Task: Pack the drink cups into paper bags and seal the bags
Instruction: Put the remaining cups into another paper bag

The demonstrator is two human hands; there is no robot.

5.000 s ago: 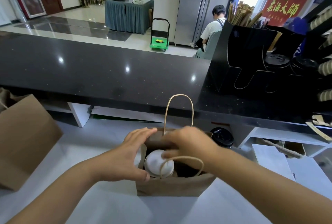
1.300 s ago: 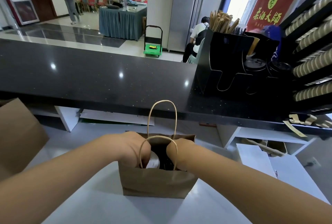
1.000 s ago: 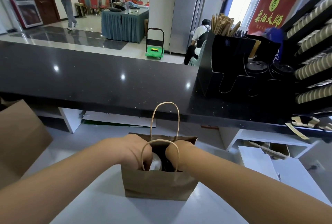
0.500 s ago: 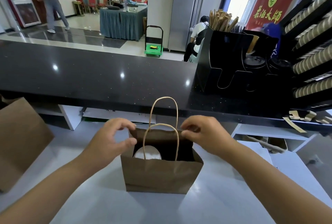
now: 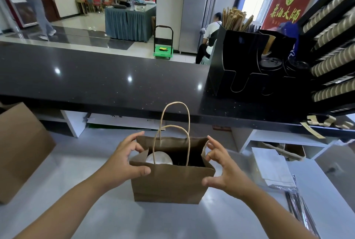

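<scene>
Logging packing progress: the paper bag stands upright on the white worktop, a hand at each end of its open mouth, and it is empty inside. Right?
Not empty: the head view shows a white-lidded cup inside the paper bag, toward its left end. The rest holds: it stands upright on the white worktop, mouth open, left hand and right hand at its ends.

cup [image 5: 160, 158]: only the white lid shows; the body is hidden by the paper bag [image 5: 169, 185] wall.
bag interior, right half: dark, contents unreadable.
cardboard box [image 5: 19, 148]: cut off at the left edge.
</scene>
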